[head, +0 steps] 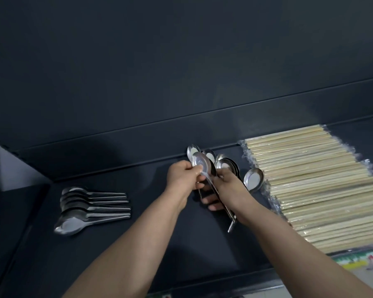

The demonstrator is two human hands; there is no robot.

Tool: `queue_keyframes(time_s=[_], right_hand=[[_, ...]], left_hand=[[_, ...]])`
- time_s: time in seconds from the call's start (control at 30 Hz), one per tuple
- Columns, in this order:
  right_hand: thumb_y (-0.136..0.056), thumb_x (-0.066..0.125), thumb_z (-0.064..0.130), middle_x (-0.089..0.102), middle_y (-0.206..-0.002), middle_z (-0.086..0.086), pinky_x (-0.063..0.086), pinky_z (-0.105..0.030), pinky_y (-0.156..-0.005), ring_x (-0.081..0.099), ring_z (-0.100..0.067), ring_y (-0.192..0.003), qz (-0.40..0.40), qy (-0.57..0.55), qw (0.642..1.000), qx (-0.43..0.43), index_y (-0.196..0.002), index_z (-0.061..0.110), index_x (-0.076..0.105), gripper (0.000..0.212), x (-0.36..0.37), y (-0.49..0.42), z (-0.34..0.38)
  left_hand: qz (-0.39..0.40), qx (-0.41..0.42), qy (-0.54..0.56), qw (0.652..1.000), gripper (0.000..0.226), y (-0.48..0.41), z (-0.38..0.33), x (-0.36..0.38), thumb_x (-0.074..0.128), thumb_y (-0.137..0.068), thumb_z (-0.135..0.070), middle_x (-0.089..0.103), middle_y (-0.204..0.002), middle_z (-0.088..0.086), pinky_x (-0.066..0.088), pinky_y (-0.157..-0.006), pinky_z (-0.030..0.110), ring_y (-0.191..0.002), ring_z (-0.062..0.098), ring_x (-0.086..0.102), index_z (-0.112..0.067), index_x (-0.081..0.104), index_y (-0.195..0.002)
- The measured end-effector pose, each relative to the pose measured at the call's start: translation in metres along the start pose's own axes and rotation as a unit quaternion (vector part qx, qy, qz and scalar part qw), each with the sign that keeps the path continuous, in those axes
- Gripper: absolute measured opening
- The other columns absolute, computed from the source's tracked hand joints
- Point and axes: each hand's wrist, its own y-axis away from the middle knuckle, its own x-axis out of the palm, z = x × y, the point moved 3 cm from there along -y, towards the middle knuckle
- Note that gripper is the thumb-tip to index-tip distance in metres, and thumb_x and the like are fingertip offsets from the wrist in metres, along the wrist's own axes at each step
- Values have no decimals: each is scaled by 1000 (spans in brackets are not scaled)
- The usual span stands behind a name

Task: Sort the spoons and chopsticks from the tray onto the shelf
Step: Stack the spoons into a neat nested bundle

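On the dark shelf (181,244) a row of steel spoons (88,208) lies at the left, bowls to the left and handles pointing right. In the middle, my right hand (228,189) is closed around the handles of a bunch of spoons (225,165), their bowls fanned out toward the back. My left hand (184,176) pinches one spoon (199,163) at its neck, just above that bunch. One more spoon bowl (253,179) sticks out beside the chopsticks. A wide bundle of pale wooden chopsticks (314,186) in clear wrap lies at the right.
The shelf's back wall (181,82) rises dark behind the cutlery, with a side wall (9,168) at the left. A green and white package (353,260) shows below the shelf's front edge at the right. The tray is out of view.
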Motion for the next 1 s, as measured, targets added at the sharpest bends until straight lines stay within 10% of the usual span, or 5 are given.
queue_keyframes(time_s=[0.33,0.6,1.0], right_hand=[[-101,40,23,56,-69,5,31,-9,-37,46,1,-46,-135,50,989,-46,-112,17,55,20,-31,-12,-5],[-101,40,21,58,-70,1,32,-12,-38,44,0,-42,-140,36,988,-58,-94,18,55,17,-33,-10,-6],[-104,32,16,65,-80,-9,56,-34,-56,65,-20,-63,-99,-64,992,-41,-96,14,53,22,-9,4,7]], left_hand=[[-109,10,-87,990,22,-43,-1,-12,63,-92,-24,61,-68,0,44,-36,21,-47,7,60,-3,65,-99],[-76,41,-346,934,32,-56,-16,-4,69,-79,-37,68,-63,6,49,-58,30,-67,27,67,-9,65,-63],[68,32,-67,995,16,11,-16,13,59,-93,-20,64,-66,-5,39,-43,18,-52,4,55,-15,61,-79]])
